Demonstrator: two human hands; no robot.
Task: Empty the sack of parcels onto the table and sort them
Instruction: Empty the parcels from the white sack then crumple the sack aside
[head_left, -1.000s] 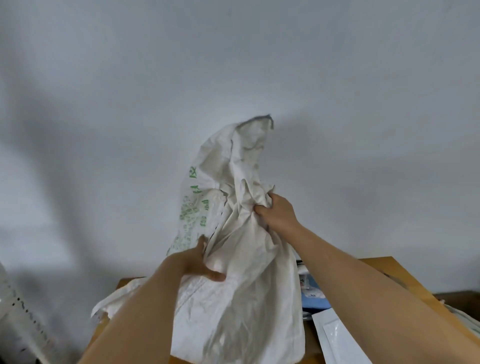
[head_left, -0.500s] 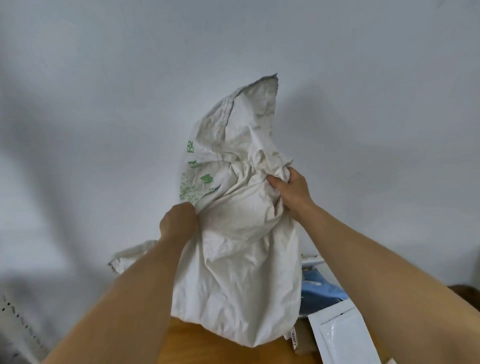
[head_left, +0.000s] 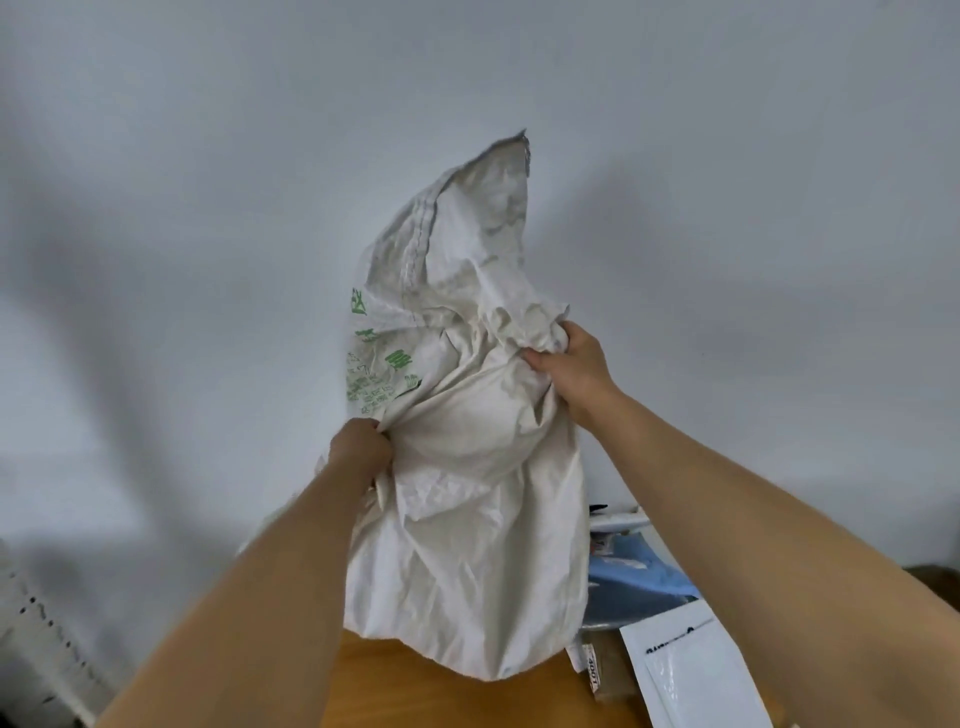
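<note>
Head view is showing the sack (head_left: 467, 467) hanging upside down above the wooden table (head_left: 447, 691), its mouth just over the surface. Left hand (head_left: 358, 452) is bunching fabric at the sack's left side; right hand (head_left: 576, 369) is clutching a gathered fold higher up. White parcel (head_left: 691, 675) and blue parcel (head_left: 634, 582) are lying at right. Likely risk: hard shaking is sending parcels sliding off the table's edge.
</note>
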